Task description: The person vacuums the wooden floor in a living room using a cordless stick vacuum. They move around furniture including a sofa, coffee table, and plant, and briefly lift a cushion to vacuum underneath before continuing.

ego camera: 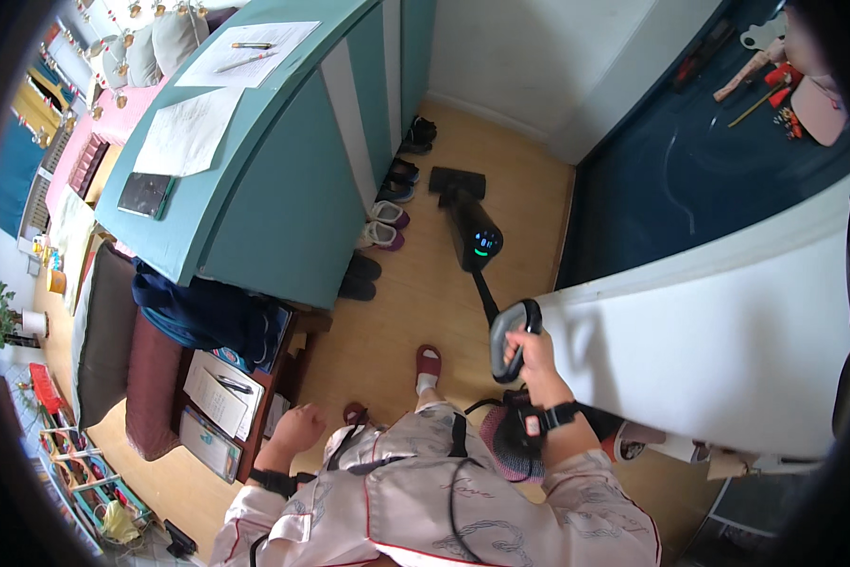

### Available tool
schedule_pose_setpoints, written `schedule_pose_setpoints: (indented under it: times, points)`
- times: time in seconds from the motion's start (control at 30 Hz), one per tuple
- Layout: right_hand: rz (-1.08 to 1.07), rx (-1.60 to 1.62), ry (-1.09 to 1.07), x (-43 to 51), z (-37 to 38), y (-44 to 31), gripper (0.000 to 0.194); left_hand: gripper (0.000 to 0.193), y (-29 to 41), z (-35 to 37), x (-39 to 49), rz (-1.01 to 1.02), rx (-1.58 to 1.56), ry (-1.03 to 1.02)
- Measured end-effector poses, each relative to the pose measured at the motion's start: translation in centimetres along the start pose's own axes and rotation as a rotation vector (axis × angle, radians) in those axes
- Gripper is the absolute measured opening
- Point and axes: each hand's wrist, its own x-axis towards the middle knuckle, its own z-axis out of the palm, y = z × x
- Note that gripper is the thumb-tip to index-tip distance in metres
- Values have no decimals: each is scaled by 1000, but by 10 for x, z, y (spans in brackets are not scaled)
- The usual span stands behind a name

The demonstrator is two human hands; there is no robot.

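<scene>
My right hand (531,353) grips the loop handle (499,347) of an upright floor washer or stick vacuum. Its dark body (471,234) slants away from me and carries a lit blue and green display on top. The wide floor head (457,183) lies flat on the wood floor (517,248), a little to the right of a row of shoes. My left hand (301,427) hangs by my left side with the fingers curled in, holding nothing that I can see. Close to it is a brown wooden side table (255,432) with papers and a pen.
Several shoes (386,223) line the foot of a teal cabinet (290,184), whose top bears papers (191,135) and a phone (147,195). At right stand a dark blue door panel (630,205) and a white surface (701,340). A pink and black bag (499,443) rests beside my right leg.
</scene>
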Motion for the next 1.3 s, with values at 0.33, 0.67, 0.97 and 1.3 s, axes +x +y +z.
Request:
schedule_pose_setpoints:
  times: [0.33,0.67,0.97,1.3]
  points:
    - [-11,596,41,192,91,-55,14,25,28,31,-64,-427,-99,-150]
    - [-88,38,36,247,56,-52,13,25,27,27,-55,-387,-72,-97]
    - [-158,-449,39,80,-9,56,11,20,-7,9,-38,-146,-27,-72]
    - [79,-17,-175,-190,38,69,19,18,-65,-8,-41,124,68,-90]
